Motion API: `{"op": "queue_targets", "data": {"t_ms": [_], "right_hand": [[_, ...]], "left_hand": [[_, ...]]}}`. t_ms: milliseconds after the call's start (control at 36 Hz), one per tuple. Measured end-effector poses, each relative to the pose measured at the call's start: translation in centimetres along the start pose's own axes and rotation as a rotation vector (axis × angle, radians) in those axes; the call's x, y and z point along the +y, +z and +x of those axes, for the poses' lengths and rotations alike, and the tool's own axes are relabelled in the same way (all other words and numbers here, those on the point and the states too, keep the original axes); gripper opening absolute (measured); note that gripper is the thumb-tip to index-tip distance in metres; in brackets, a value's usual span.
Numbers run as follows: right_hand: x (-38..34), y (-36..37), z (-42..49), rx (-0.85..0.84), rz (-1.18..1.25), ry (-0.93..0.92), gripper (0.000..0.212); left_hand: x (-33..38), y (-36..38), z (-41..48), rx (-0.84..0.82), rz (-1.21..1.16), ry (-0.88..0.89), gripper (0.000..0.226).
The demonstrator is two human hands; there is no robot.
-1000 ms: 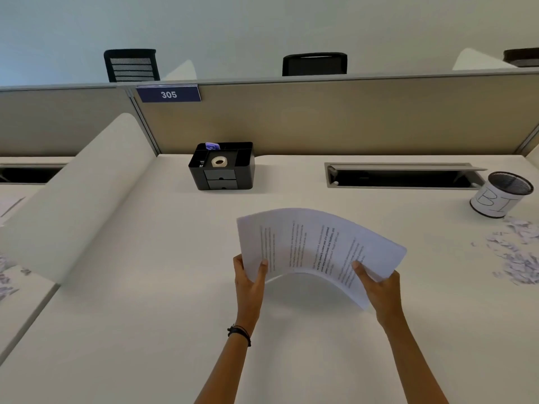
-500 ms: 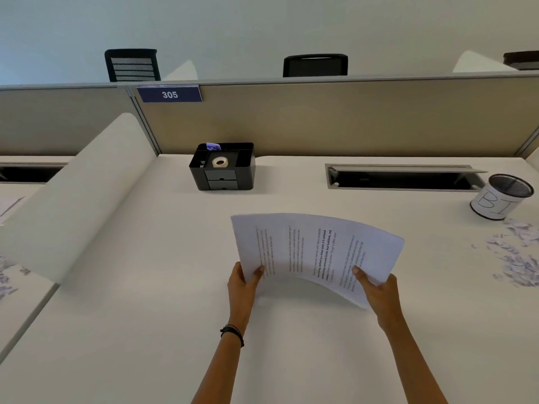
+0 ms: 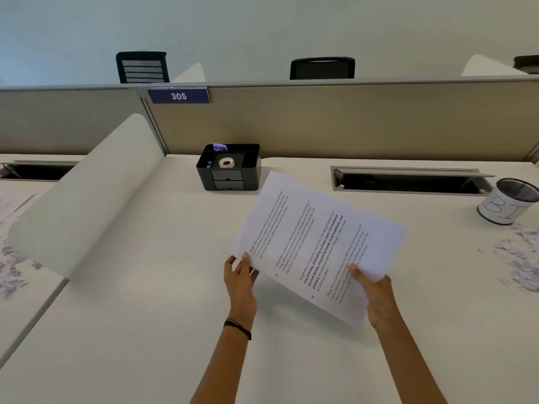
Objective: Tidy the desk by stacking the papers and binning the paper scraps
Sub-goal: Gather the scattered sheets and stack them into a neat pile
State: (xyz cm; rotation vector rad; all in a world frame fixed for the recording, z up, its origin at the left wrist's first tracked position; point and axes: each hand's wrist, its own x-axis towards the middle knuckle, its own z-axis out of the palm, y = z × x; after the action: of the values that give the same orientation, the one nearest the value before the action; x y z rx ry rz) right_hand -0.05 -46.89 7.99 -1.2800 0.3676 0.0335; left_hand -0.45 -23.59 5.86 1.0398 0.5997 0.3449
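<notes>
Both hands are on the papers (image 3: 318,243), a thin sheaf of printed sheets held above the counter (image 3: 145,330), skewed so one corner points toward the black organiser (image 3: 229,167). Right hand (image 3: 376,298) grips the near right edge, thumb on top across the print, fingers hidden under the sheets. Left hand (image 3: 240,275) pinches the near left corner with its fingertips, a lighter hold. The sheaf appears clear of the counter, though whether its near corner touches cannot be told. Judgement: a hand at either end controls the loose sheets so their edges can be squared before they are set down as one stack. Sheet count not readable. Paper scraps (image 3: 522,263) lie in a loose scatter at the far right of the counter, just beside a mesh cup (image 3: 509,204) wrapped in paper lettered "BI", presumably the bin; placed there, the scraps need only a short carry. That part is not yet done. More scraps (image 3: 11,272) show on the neighbouring surface at left, beyond the curved white divider (image 3: 87,205). A tape roll (image 3: 226,162) sits in the organiser.
</notes>
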Motion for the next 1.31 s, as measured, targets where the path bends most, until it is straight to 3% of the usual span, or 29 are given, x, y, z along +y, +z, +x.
{"op": "queue_targets", "data": {"t_ms": [83,167,278,389,500,694,944,1083,1167,1306], "right_hand": [[0.7,1.2,-0.4,0.012,0.084,0.009,0.071],[1.1,2.1,-0.9,0.014,0.147,0.032,0.036],[1.5,3.1,-1.4,0.033,0.173,0.06,0.09],[1.4,3.0,-1.6,-0.027,0.174,0.105,0.08],[1.1,2.0,-1.4,-0.096,0.128,0.101,0.1],[-0.1,-0.8,-0.3,-0.09,0.109,-0.005,0.09],[-0.8,-2.6,0.4,-0.2,-0.122,-0.096,0.086],[-0.9,-1.6,0.3,-0.265,-0.213,-0.179,0.067],[-1.4,-1.1,-0.2,-0.236,-0.254,-0.278,0.023],[-1.5,-0.4,-0.3,-0.098,-0.444,-0.461,0.025]], "left_hand": [[-0.6,1.8,-0.6,0.013,-0.013,-0.022,0.017],[-1.2,3.2,-1.5,-0.013,0.015,-0.04,0.026],[-2.0,4.0,-2.4,-0.018,0.015,-0.139,0.046],[-1.5,4.2,-2.7,-0.02,0.019,-0.107,0.044],[-0.6,4.1,-2.6,-0.068,0.028,0.019,0.032],[1.0,3.1,-1.6,-0.074,0.1,0.1,0.029],[4.4,1.8,-1.6,-0.359,0.328,0.273,0.026],[4.6,2.4,-2.6,-0.452,0.393,0.339,0.024],[4.4,2.7,-3.2,-0.473,0.387,0.384,0.024],[3.7,4.0,-4.5,-0.343,0.362,0.47,0.022]]}}
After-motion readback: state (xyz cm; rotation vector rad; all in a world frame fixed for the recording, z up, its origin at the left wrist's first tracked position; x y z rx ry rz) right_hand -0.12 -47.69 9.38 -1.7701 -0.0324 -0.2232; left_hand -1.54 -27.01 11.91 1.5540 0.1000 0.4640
